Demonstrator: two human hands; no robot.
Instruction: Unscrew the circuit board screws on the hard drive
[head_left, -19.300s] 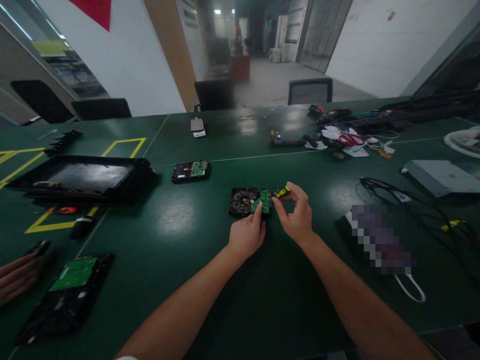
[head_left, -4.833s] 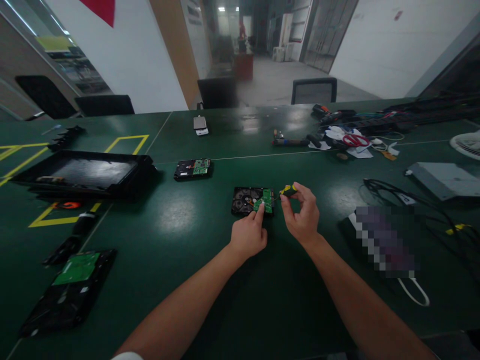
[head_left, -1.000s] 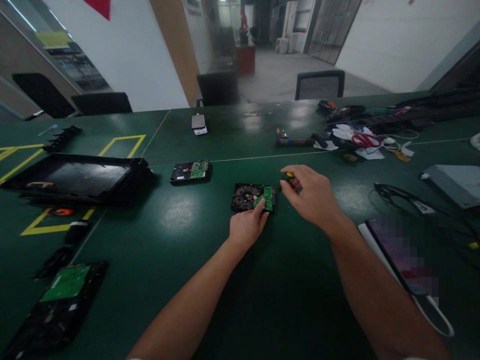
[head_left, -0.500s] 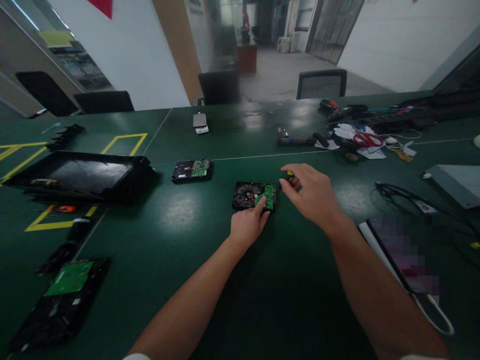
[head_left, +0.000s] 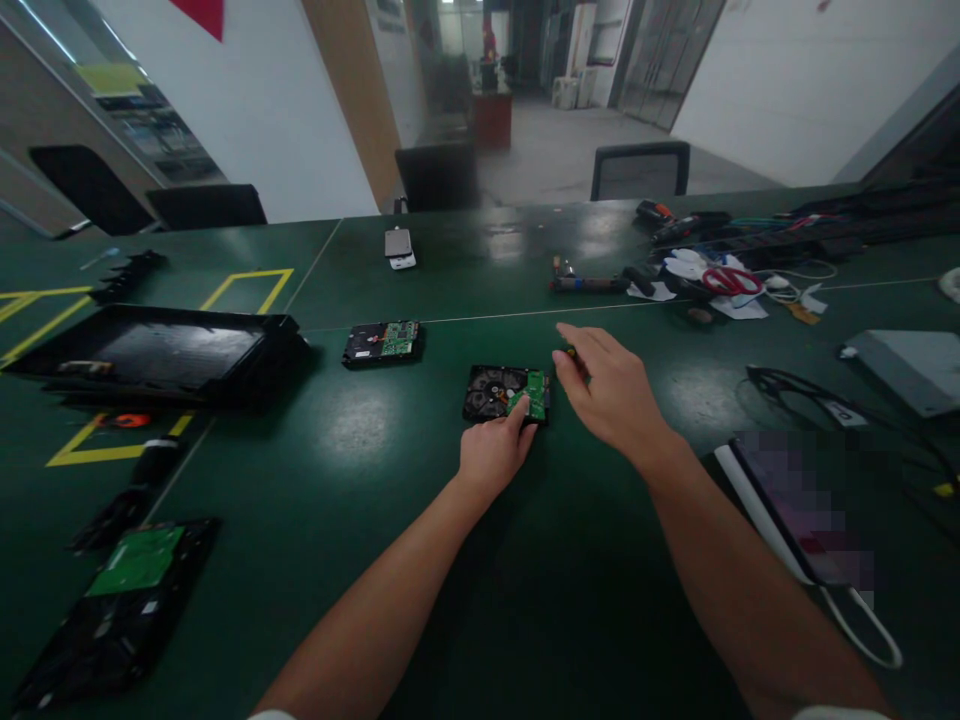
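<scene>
A hard drive lies flat on the green table, its round black housing on the left and a green circuit board on the right. My left hand holds it from the near side, the index finger pressed on the board and the thumb at the near edge. Just right of the drive, my right hand is raised with thumb and fingers closed around a small screwdriver. Only a bit of its yellow handle shows; the fingers hide the rest, and I cannot tell where its tip is.
A second hard drive lies to the left, and another at the near left. A black tray stands far left. On the right are a tablet-like device, black cables and a grey metal box.
My right hand has tilted and shifted slightly left, and less of the screwdriver's yellow handle shows. My left hand stays on the hard drive, which has not moved.
</scene>
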